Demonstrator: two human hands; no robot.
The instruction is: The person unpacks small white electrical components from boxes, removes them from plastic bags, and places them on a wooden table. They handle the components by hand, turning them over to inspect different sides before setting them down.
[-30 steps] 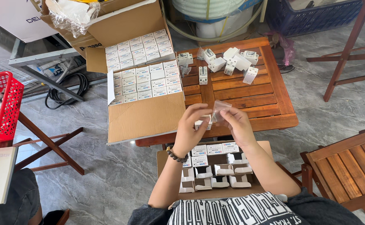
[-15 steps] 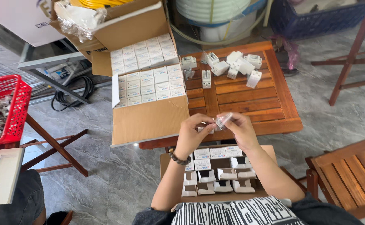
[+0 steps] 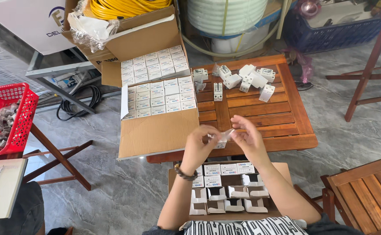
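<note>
Both hands, left hand [image 3: 198, 146] and right hand [image 3: 248, 138], stay pinching one small white boxy part [image 3: 220, 140], grip narrow.

Both hands, left hand [image 3: 197, 148] and right hand [image 3: 250, 140], pinch a small white part [image 3: 221, 140] over the wooden tabletop [image 3: 260, 113] beside an open cardboard box [image 3: 157, 130].

Bright, even daylight; soft shadows fall toward seven o'clock beneath the worktop [image 3: 260, 113]. Mild glare on the grey floor [image 3: 360, 130] at three o'clock. Sharp focus, slight wide-angle bending at edges.
</note>
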